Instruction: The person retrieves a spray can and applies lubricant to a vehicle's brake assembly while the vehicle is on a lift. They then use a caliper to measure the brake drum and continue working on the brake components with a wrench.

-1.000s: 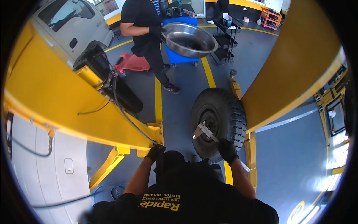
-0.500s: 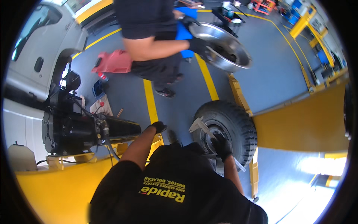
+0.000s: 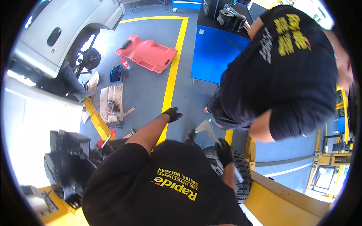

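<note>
My left hand (image 3: 171,115), in a black glove, reaches forward above the yellow floor line, empty, with its fingers loosely apart. My gloved right hand (image 3: 225,152) is closed on a long silver caliper (image 3: 211,133), its jaws pointing forward and left and its beam running back along my forearm. Just beneath that hand, a large tire (image 3: 243,177) is partly hidden by my arm and body. Close ahead to the right, a co-worker (image 3: 279,75) in a black shirt bends over, their hands hidden.
A red creeper (image 3: 149,52), a spray can (image 3: 125,63) and cardboard with parts (image 3: 110,97) lie ahead left. A blue cabinet (image 3: 211,52) stands beyond. A white truck (image 3: 43,45) and black lift machinery (image 3: 64,165) are at left; yellow lift steel (image 3: 283,192) is at lower right.
My view has swung toward the truck. The co-worker has moved to my right, closer, and the metal basin is out of sight. I still hold the caliper, and my left hand reaches farther forward.
</note>
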Demonstrator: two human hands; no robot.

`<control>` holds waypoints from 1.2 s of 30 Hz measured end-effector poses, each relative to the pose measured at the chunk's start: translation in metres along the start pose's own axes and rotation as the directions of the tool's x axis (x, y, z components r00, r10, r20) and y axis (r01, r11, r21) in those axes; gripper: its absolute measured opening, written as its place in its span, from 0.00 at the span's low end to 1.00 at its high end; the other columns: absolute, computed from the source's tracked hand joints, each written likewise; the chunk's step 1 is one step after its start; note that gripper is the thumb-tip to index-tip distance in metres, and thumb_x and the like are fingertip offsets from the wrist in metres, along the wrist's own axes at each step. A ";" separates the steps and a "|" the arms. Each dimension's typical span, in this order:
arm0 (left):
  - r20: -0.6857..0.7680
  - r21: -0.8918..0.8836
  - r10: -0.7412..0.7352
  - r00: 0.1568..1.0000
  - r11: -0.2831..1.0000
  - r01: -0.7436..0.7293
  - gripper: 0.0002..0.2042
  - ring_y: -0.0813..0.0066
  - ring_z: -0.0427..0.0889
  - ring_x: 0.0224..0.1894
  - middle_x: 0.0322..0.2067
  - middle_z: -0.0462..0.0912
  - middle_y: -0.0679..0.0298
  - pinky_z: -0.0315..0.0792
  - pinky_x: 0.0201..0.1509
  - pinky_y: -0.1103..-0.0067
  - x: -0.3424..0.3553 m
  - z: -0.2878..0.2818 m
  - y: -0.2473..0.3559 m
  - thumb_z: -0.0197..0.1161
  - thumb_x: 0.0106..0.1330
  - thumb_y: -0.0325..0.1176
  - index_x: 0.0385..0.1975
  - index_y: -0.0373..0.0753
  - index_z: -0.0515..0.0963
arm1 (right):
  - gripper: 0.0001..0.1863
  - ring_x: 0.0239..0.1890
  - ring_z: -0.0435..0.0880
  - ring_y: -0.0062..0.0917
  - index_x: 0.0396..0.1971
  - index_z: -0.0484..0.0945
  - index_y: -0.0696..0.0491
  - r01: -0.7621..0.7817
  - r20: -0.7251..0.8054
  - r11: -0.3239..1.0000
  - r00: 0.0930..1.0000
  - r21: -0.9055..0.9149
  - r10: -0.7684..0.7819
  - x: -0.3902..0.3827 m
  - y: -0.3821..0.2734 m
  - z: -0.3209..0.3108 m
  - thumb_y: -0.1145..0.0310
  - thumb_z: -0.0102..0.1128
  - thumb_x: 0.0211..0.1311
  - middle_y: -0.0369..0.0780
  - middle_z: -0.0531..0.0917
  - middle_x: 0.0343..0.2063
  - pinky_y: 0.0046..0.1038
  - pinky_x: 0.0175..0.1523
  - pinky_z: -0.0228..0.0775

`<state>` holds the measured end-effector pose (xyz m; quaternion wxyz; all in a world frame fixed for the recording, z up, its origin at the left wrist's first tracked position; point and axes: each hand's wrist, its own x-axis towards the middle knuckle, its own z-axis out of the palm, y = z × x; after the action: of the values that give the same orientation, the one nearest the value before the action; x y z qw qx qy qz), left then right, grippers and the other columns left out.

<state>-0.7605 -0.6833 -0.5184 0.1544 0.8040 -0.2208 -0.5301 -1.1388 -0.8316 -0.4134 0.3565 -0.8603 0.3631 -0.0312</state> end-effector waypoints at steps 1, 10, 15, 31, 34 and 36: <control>-0.141 -0.091 -0.020 0.990 0.996 0.007 0.46 0.56 0.84 0.57 0.53 0.85 0.47 0.85 0.45 0.62 0.001 -0.016 -0.022 0.68 0.65 0.58 0.76 0.42 0.55 | 0.22 0.50 0.86 0.48 0.58 0.79 0.53 -0.013 0.041 0.994 0.999 0.107 0.008 0.036 -0.013 -0.003 0.57 0.62 0.69 0.51 0.86 0.48 0.45 0.56 0.77; -0.078 -0.414 -0.500 0.863 0.803 0.428 0.51 0.52 0.68 0.66 0.68 0.62 0.47 0.66 0.65 0.49 0.013 -0.083 -0.209 0.65 0.61 0.67 0.74 0.42 0.47 | 0.14 0.57 0.79 0.44 0.49 0.80 0.53 0.412 -0.105 0.852 0.879 -0.323 -0.465 0.225 -0.041 -0.076 0.67 0.59 0.66 0.47 0.82 0.44 0.48 0.65 0.68; 0.155 -0.487 -0.582 0.798 0.658 0.574 0.36 0.59 0.73 0.53 0.54 0.69 0.54 0.70 0.53 0.56 0.076 -0.094 -0.231 0.63 0.65 0.61 0.62 0.43 0.59 | 0.09 0.34 0.80 0.34 0.43 0.82 0.52 0.258 -0.402 0.800 0.757 -0.542 -0.516 0.361 -0.066 -0.145 0.68 0.54 0.71 0.41 0.81 0.32 0.36 0.40 0.72; -0.771 0.467 0.526 0.358 0.850 -0.242 0.22 0.54 0.79 0.57 0.52 0.83 0.56 0.76 0.60 0.64 0.233 -0.418 -0.039 0.68 0.56 0.29 0.53 0.42 0.79 | 0.17 0.43 0.83 0.30 0.51 0.81 0.54 0.256 -0.196 0.942 0.934 -0.218 -0.299 1.052 0.017 -0.358 0.66 0.58 0.65 0.42 0.86 0.41 0.34 0.50 0.76; -0.734 -0.168 -0.010 0.679 0.971 -0.168 0.18 0.56 0.80 0.54 0.50 0.83 0.56 0.78 0.55 0.66 0.196 -0.349 -0.072 0.63 0.65 0.31 0.56 0.41 0.78 | 0.21 0.40 0.84 0.37 0.56 0.79 0.56 0.294 -0.148 0.948 0.939 -0.123 -0.310 1.091 0.036 -0.313 0.62 0.57 0.68 0.45 0.86 0.40 0.36 0.47 0.78; -0.640 0.248 0.096 0.763 0.965 0.087 0.16 0.49 0.82 0.53 0.46 0.85 0.50 0.77 0.57 0.60 0.198 -0.270 -0.096 0.51 0.75 0.34 0.59 0.41 0.76 | 0.24 0.45 0.84 0.48 0.56 0.78 0.59 0.366 -0.109 0.780 0.871 -0.508 -0.480 1.100 0.035 -0.352 0.57 0.59 0.68 0.51 0.86 0.43 0.41 0.52 0.77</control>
<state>-0.4265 -0.6997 -0.6145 0.1141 0.9498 -0.2243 -0.1861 -0.4627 -1.7683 -0.3997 0.0750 -0.9703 0.1948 -0.1219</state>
